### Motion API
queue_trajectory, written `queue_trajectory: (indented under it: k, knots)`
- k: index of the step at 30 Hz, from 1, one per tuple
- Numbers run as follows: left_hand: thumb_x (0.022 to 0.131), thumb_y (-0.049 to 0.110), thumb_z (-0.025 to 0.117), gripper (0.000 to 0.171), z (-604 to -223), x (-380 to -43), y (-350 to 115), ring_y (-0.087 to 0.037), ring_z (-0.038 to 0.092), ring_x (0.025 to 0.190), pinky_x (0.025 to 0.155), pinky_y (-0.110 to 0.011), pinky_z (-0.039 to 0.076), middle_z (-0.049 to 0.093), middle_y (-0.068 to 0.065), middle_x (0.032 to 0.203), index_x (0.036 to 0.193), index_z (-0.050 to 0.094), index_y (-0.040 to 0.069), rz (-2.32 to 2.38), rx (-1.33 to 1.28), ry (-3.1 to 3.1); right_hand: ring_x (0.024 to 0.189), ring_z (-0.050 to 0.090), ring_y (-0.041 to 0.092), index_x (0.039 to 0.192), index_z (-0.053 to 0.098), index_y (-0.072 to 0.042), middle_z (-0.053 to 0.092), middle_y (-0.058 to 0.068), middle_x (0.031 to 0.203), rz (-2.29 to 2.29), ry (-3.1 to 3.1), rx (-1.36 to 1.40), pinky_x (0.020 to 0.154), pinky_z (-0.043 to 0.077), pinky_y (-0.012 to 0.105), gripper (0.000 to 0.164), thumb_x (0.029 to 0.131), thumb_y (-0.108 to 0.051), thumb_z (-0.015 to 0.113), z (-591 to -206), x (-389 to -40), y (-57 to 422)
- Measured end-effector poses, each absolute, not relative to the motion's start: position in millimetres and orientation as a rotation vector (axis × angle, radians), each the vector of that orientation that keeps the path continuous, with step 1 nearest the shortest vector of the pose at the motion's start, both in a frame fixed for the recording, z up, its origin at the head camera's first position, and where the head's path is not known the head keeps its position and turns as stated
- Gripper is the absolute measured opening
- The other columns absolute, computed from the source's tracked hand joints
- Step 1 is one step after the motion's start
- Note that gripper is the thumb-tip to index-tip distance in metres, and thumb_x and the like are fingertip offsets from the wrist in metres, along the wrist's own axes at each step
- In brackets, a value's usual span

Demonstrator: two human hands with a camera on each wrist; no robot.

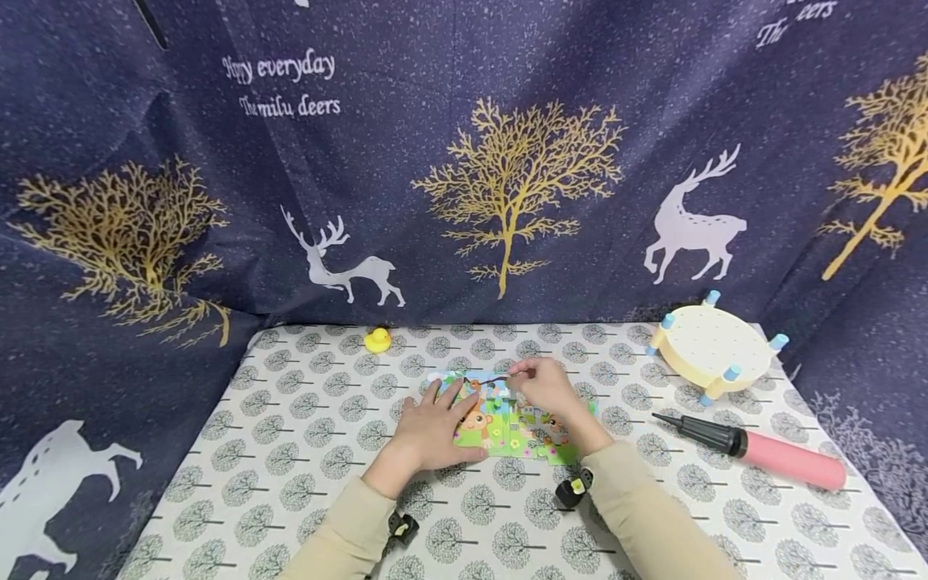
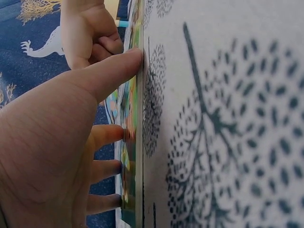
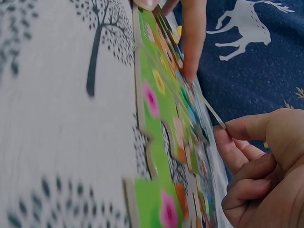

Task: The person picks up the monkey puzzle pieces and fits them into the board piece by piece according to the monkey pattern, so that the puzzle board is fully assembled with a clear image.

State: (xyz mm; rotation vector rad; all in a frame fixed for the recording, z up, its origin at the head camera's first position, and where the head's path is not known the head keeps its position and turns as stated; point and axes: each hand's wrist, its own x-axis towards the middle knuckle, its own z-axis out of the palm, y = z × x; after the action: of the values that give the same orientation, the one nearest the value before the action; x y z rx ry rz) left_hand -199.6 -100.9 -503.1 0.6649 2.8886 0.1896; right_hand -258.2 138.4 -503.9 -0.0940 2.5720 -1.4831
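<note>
A colourful jigsaw puzzle (image 1: 516, 439) with cartoon animals and flowers on green lies on the table, several pieces joined and gaps showing at its right part. My left hand (image 1: 431, 431) rests spread over its left side, fingertips on the surface and thumb along the near edge. At the far edge, my right hand (image 1: 547, 391) pinches a thin puzzle piece (image 3: 209, 107) between thumb and index finger. That piece is tilted up and seen nearly edge-on in the right wrist view, one end close over the joined pieces.
A yellow rubber duck (image 1: 377, 341) sits at the back left. To the right stand a round cream pegboard (image 1: 714, 342) with blue-tipped legs and a pink and black hand pump (image 1: 790, 459). Behind the tree-print tablecloth (image 1: 304, 459) hangs a dark blue deer-patterned curtain (image 1: 449, 266).
</note>
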Motion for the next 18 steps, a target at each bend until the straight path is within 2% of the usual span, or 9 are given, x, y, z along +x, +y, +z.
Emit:
queue_trajectory:
  k: [7,13,18]
  knots:
    - [0.084,0.085,0.055,0.098,-502.4,-199.4,-100.9,-0.044,0.021,0.154,0.110,-0.078,0.029,0.021,-0.004,0.172,0.164,0.033,0.034,0.185,0.657,2.892,0.063,0.055,0.017,0.107,0.077,-0.010,0.072,0.004,0.092,-1.448,2.582,-0.056,0.055,0.047,0.028,0.017,0.091,-0.015,0.072,-504.9,-260.6,126.2]
    - [0.084,0.084,0.056,0.098,-502.7,-199.1,-101.3,-0.044,0.021,0.154,0.109,-0.078,0.030,0.022,-0.004,0.172,0.164,0.033,0.034,0.196,0.670,2.895,0.076,0.063,0.019,0.104,0.079,-0.012,0.072,0.001,0.094,-1.339,2.661,-0.056,0.067,0.053,0.033,0.015,0.092,-0.020,0.075,-507.5,-263.4,121.3]
    - [0.084,0.084,0.056,0.098,-502.9,-199.7,-101.2,-0.044,0.021,0.154,0.109,-0.077,0.031,0.022,-0.004,0.172,0.164,0.033,0.034,0.182,0.670,2.897,0.078,0.064,0.019,0.104,0.078,-0.012,0.072,0.002,0.096,-1.308,2.670,-0.057,0.069,0.054,0.036,0.014,0.093,-0.021,0.075,-505.4,-263.9,118.8]
